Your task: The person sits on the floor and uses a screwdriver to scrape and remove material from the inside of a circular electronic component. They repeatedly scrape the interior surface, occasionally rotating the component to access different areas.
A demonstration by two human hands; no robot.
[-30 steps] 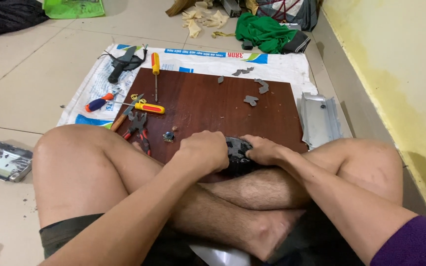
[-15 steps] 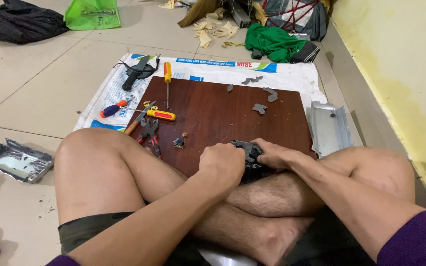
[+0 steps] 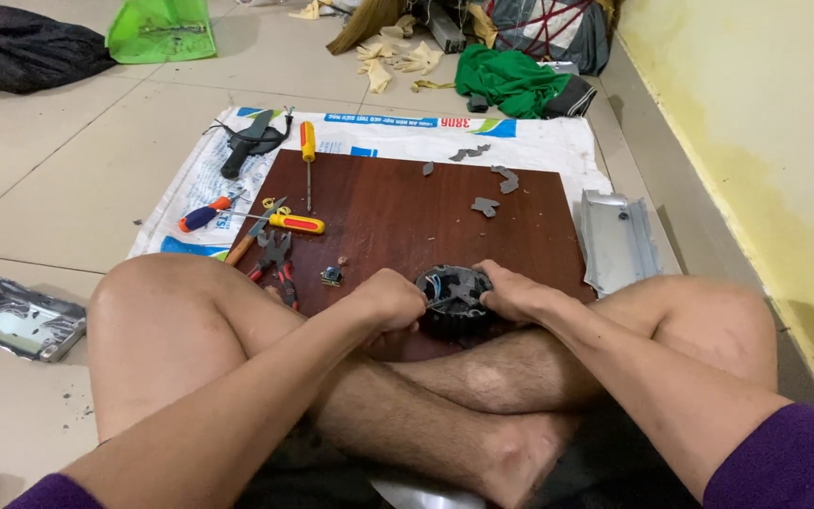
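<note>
I sit cross-legged on the floor with a small round black part (image 3: 454, 300) held between both hands, at the near edge of a dark red-brown board (image 3: 407, 212). Thin coloured wires show on top of the part. My left hand (image 3: 390, 302) grips its left side with fingers curled. From the right, my right hand (image 3: 511, 290) clasps the other side. The part rests just above my crossed shins.
On the board's left lie a yellow-handled screwdriver (image 3: 308, 151), another with a yellow-red handle (image 3: 294, 222), a blue-red one (image 3: 204, 215) and pliers (image 3: 278, 264). Grey broken pieces (image 3: 485, 205) are scattered further back. A metal bracket (image 3: 614, 240) lies right, a black knife (image 3: 247, 141) far left.
The view has shifted so the board and tools sit lower and nearer. Both hands stay on the black part, which now shows more of its top.
</note>
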